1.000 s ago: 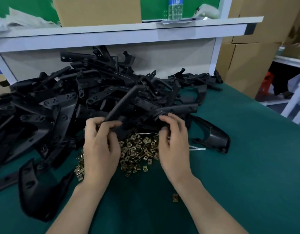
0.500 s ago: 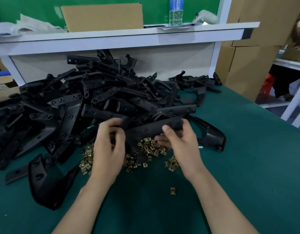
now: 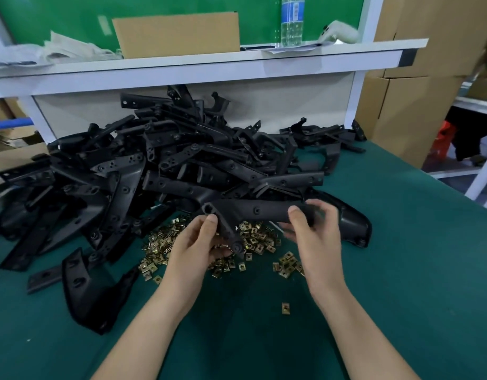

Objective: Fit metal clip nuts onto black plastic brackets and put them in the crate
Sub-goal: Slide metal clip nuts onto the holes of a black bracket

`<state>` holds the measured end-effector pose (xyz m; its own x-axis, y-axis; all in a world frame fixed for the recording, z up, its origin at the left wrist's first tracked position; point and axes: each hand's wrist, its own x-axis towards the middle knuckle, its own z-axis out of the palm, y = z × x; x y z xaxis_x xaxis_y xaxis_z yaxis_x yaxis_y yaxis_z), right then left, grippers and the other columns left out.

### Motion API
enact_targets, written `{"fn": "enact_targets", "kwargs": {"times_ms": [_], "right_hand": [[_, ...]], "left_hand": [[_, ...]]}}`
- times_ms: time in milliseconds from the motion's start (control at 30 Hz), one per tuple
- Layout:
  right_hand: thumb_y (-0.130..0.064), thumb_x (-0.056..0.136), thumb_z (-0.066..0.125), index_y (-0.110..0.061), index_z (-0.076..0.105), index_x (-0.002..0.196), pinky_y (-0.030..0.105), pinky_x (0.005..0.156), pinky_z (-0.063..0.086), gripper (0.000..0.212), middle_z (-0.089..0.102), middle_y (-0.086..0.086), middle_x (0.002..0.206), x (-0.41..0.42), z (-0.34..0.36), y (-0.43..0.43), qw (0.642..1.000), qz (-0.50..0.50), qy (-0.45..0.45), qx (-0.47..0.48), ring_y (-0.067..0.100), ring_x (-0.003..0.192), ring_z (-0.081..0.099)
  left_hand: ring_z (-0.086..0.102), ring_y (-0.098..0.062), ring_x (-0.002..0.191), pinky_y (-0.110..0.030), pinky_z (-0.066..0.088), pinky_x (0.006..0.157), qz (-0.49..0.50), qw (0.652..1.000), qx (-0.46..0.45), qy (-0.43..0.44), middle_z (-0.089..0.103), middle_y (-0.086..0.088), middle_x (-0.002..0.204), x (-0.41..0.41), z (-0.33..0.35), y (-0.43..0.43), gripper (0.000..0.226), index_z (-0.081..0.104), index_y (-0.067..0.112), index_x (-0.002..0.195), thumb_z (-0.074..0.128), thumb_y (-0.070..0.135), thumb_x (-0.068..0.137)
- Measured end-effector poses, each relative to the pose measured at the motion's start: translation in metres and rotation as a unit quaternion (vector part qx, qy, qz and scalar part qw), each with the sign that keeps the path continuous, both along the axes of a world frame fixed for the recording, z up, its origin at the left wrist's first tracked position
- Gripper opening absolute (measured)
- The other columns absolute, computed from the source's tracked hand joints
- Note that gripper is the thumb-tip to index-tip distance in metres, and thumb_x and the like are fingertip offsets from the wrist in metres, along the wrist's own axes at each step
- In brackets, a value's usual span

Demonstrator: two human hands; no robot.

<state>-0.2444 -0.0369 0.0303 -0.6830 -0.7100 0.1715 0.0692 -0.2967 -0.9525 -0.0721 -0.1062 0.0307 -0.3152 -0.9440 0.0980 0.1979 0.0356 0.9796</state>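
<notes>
A black plastic bracket (image 3: 264, 212) is held above the green table (image 3: 415, 283), between both hands and just over the pile of metal clip nuts (image 3: 257, 238). Its long arm is laid across from left to right, and a shorter leg is angled down towards the near side. The short leg is pinched by the thumb and fingers of the left hand (image 3: 191, 250), which is placed below and to the left of the part. The right end of the long arm is gripped by the right hand (image 3: 316, 242), with the thumb on the near face and the fingers curled over the far side. Whether a nut is already fitted on the bracket cannot be told. A small cluster of nuts (image 3: 287, 266) is seen just left of the right wrist, and a single nut (image 3: 285, 308) lies apart, nearer, between the forearms. The heap of loose brackets (image 3: 160, 165) is piled beyond and to the left of the hands, below a white shelf (image 3: 209, 68).
</notes>
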Motion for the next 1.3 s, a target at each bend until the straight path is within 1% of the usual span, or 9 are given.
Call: {"fn": "enact_targets", "kwargs": {"times_ms": [133,233,400,567,633,867,1000,1200,1300], "right_hand": [[-0.026,0.098,0.047,-0.024,0.055,0.126,0.017,0.098,0.039,0.028,0.059,-0.019,0.122,-0.002,-0.001,0.010,0.927,-0.213,0.299,-0.076,0.002,0.120,0.053],[-0.024,0.101,0.043,-0.020,0.057,0.130,0.018,0.103,0.038,0.033,0.058,-0.021,0.124,0.004,-0.006,0.008,0.898,-0.145,0.404,-0.097,0.000,0.121,0.053],[-0.050,0.104,0.033,-0.039,0.059,0.126,0.027,0.098,0.047,0.036,0.063,-0.025,0.123,0.004,-0.008,0.001,0.903,0.076,0.416,0.078,-0.006,0.116,0.056],[-0.058,0.099,0.024,-0.040,0.061,0.114,0.035,0.079,0.049,0.044,0.054,-0.017,0.105,-0.002,-0.010,-0.001,0.845,0.068,0.491,0.199,0.003,0.096,0.056],[-0.061,0.098,0.019,-0.041,0.058,0.108,0.033,0.069,0.044,0.045,0.049,-0.016,0.100,-0.005,-0.009,0.000,0.845,0.049,0.492,0.202,0.004,0.089,0.053],[-0.072,0.094,0.017,-0.034,0.064,0.101,0.047,0.083,0.052,0.061,0.070,-0.010,0.087,-0.031,-0.003,-0.001,0.932,-0.027,0.323,0.165,0.008,0.084,0.064],[-0.085,0.087,0.016,-0.050,0.070,0.099,0.053,0.084,0.054,0.065,0.072,-0.016,0.085,-0.034,0.000,-0.001,0.962,-0.016,0.230,0.150,0.008,0.083,0.066],[-0.089,0.084,0.009,-0.036,0.069,0.092,0.048,0.080,0.053,0.081,0.071,-0.015,0.082,-0.030,-0.004,-0.004,0.942,-0.006,0.277,0.190,0.007,0.080,0.066],[-0.079,0.092,0.008,-0.041,0.056,0.077,0.037,0.066,0.045,0.062,0.065,-0.014,0.072,-0.024,-0.010,-0.005,0.900,-0.005,0.367,0.234,0.003,0.069,0.060]], "left_hand": [[0.064,-0.018,0.071,-0.027,0.052,0.061,-0.032,0.999,-0.020,-0.022,0.068,-0.007,0.082,0.002,0.002,0.003,0.027,0.068,0.013,0.088,0.055,0.034,0.098],[0.059,-0.019,0.064,-0.029,0.048,0.056,-0.077,0.995,-0.036,-0.049,0.064,-0.009,0.073,-0.001,0.001,0.009,0.028,0.066,0.014,0.080,0.059,0.038,0.094],[0.061,-0.013,0.063,-0.026,0.050,0.056,-0.134,0.976,-0.109,-0.129,0.063,-0.001,0.068,-0.010,-0.003,0.018,0.027,0.067,0.016,0.082,0.055,0.032,0.100],[0.049,0.001,0.062,-0.016,0.039,0.058,-0.118,0.938,-0.237,-0.222,0.055,0.017,0.067,-0.009,-0.008,0.021,0.026,0.065,0.031,0.079,0.051,0.033,0.102],[0.058,-0.002,0.082,-0.020,0.045,0.070,-0.073,0.898,-0.333,-0.277,0.061,0.020,0.083,-0.006,-0.010,0.021,0.021,0.066,0.032,0.095,0.048,0.038,0.103],[0.021,-0.003,0.140,-0.034,0.020,0.119,-0.208,0.746,-0.477,-0.417,0.028,0.016,0.146,-0.021,-0.031,0.040,0.067,0.034,0.042,0.143,0.045,0.077,0.088],[0.016,-0.019,0.150,-0.048,0.003,0.124,-0.183,0.699,-0.526,-0.449,0.028,0.005,0.156,-0.045,-0.029,0.027,0.060,0.043,0.041,0.142,0.043,0.071,0.091],[0.052,-0.018,0.125,-0.036,0.034,0.108,-0.144,0.715,-0.486,-0.481,0.062,0.009,0.132,-0.054,-0.017,-0.001,0.051,0.068,0.030,0.121,0.037,0.060,0.094],[0.054,-0.017,0.118,-0.035,0.039,0.102,-0.105,0.694,-0.484,-0.523,0.063,0.011,0.126,-0.040,-0.013,-0.005,0.054,0.068,0.031,0.119,0.029,0.059,0.094]]}}
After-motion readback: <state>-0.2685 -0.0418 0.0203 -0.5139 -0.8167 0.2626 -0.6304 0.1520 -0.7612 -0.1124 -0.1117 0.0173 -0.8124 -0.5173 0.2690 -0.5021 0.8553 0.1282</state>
